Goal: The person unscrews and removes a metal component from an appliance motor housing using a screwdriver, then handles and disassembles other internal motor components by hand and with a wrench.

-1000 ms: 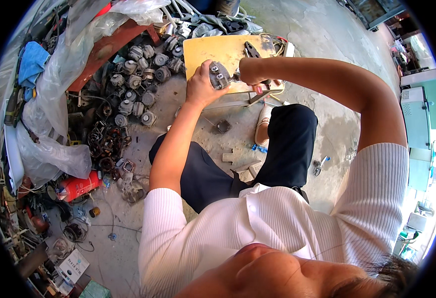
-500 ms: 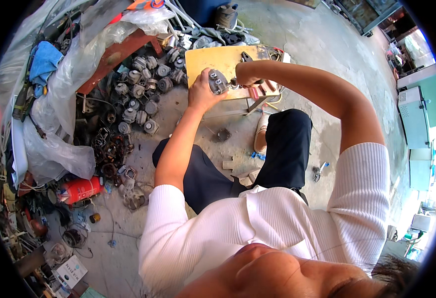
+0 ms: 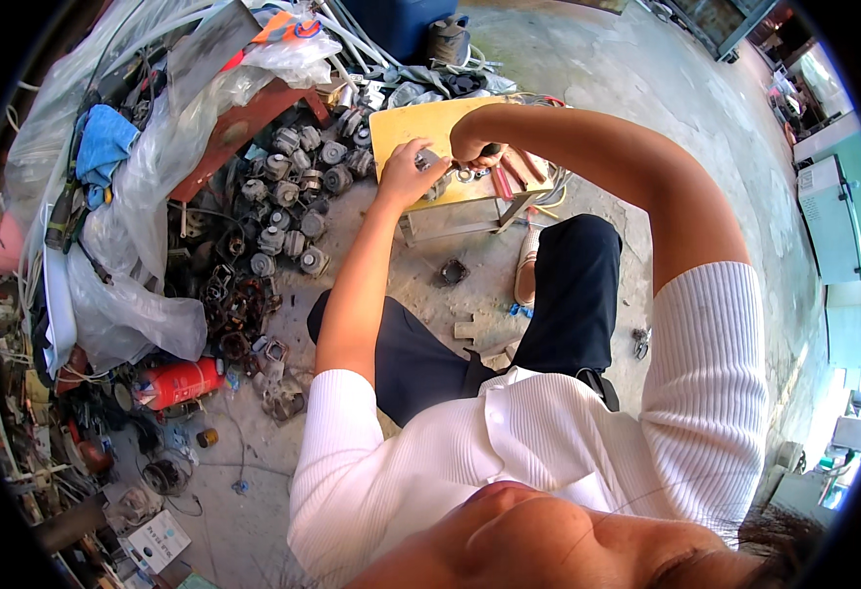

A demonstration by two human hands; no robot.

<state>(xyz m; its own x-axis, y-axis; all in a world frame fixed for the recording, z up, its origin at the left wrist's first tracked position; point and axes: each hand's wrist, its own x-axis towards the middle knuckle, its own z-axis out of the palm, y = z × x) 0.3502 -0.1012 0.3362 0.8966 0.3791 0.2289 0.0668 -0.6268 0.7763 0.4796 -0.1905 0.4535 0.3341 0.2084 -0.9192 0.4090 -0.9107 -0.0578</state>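
Observation:
At the yellow-topped low table (image 3: 396, 128), my left hand (image 3: 413, 177) is closed round a round grey metal motor part (image 3: 432, 162), whose face is mostly covered by the fingers. Right beside it is my right hand (image 3: 474, 139), its wrist bent and its fingers curled round a dark-handled tool (image 3: 492, 150). The tool's tip reaches toward the metal part; its exact kind is too small to tell. Small metal rings (image 3: 467, 176) lie on the tabletop below that hand. Close by are red-handled tools (image 3: 515, 173).
Many grey motor parts (image 3: 293, 177) are heaped on the floor left of the table. Copper-coloured scrap (image 3: 239, 304) and a red fire extinguisher (image 3: 180, 383) lie nearer. A blue cloth (image 3: 106, 142) hangs at the far left. Pale cabinets (image 3: 828, 221) stand at the right.
My left hand has turned over the motor part, covering more of its face. My right hand has shifted slightly left and its wrist bends more. The whole view has shifted a little.

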